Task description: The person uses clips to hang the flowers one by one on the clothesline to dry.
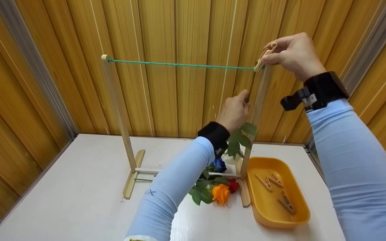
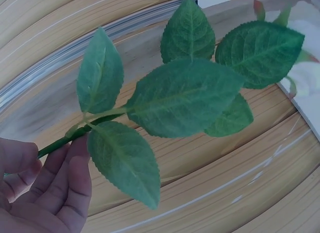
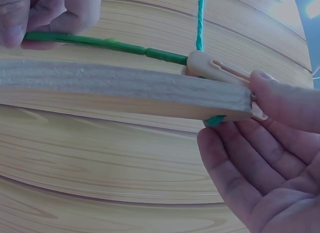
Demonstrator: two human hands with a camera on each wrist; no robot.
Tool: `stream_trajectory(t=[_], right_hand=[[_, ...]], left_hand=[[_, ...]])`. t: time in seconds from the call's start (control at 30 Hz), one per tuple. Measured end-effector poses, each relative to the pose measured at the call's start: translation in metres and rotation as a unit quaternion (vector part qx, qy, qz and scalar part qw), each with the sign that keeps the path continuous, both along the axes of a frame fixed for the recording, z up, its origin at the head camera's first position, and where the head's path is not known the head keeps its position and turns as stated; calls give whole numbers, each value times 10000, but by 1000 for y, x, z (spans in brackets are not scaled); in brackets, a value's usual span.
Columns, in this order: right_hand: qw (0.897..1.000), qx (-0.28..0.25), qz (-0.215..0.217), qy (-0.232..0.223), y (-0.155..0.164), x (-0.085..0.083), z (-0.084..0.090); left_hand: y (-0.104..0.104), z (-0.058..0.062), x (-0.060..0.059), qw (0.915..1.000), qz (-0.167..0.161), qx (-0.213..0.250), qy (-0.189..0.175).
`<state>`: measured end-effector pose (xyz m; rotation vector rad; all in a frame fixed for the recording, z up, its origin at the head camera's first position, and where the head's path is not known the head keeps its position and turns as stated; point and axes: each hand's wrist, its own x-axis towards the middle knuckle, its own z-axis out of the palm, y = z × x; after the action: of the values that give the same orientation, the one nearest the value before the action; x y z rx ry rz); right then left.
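Note:
My right hand (image 1: pixel 297 55) pinches a wooden clothespin (image 1: pixel 264 57) at the right end of the green string (image 1: pixel 179 64), beside the post top. In the right wrist view, the clothespin (image 3: pixel 202 65) sits at the end of a green flower stem (image 3: pixel 110 44). Lower down, my left hand (image 1: pixel 235 112) pinches that stem between thumb and fingers. Leaves (image 2: pixel 185 95) spread below this hand, and a white bloom (image 2: pixel 306 35) hangs head-down, partly outside the left wrist view. How far the clothespin's jaws grip the stem and string cannot be told.
A wooden frame (image 1: pixel 121 117) with two posts carries the string. Orange (image 1: pixel 220 194), red (image 1: pixel 233 185) and blue (image 1: pixel 219 164) flowers lie at its base, partly behind the left sleeve. A yellow tray (image 1: pixel 260 214) at right holds several clothespins (image 1: pixel 264 183). Wood-patterned walls (image 1: pixel 193 30) enclose the white table (image 1: pixel 89 207).

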<state>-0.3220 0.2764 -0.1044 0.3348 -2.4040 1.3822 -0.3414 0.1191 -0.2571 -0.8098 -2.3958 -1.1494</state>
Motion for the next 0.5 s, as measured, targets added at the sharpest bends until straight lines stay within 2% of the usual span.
stream_trajectory(t=[0.27,0.5], right_hand=[[9999,132,45,87,-2,0,-3],[9998,178,-31,-89,1,1,-3]], left_hand=[[-2,1,-1,9994,152,-268,170],[0,1,0,9999,-8,-146,-51]])
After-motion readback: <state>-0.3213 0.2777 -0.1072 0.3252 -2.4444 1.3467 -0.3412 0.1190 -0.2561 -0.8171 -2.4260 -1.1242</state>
